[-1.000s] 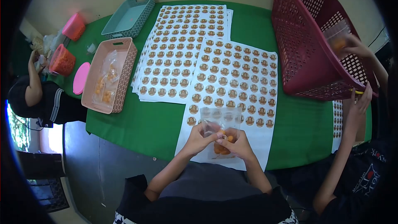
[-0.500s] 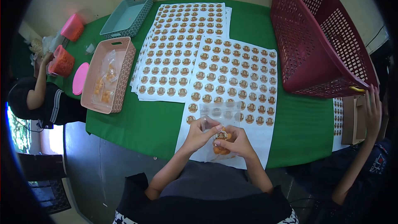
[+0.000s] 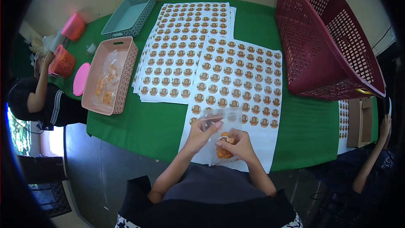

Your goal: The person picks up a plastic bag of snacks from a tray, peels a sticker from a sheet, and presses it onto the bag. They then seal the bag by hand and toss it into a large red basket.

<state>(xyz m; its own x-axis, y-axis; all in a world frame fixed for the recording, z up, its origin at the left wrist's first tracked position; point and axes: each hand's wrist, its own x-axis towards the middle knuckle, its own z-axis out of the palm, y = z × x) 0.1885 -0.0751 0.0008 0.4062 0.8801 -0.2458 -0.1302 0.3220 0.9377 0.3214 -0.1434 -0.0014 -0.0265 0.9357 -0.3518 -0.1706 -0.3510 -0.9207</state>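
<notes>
A clear zip bag (image 3: 231, 116) with orange round snacks (image 3: 224, 153) in its lower part is held over a sheet of round stickers (image 3: 249, 88). My left hand (image 3: 201, 135) grips the bag's left side near the top, thumb and fingers closed together. My right hand (image 3: 239, 143) is closed on the bag's right side, with its thumb at a round sticker (image 3: 225, 139) on the front. The thumb covers part of that sticker.
More sticker sheets (image 3: 168, 50) lie behind. At the left are a pink tray (image 3: 130, 65) with filled bags, a teal tray (image 3: 141, 21), orange containers (image 3: 63, 62) and a co-worker. A maroon basket (image 3: 312, 55), a cardboard box (image 3: 366, 122) and another person are at the right.
My left hand has moved from the sticker up and left along the bag, which has shifted slightly left. The right-hand person's hand has left the basket's rim and moved lower.
</notes>
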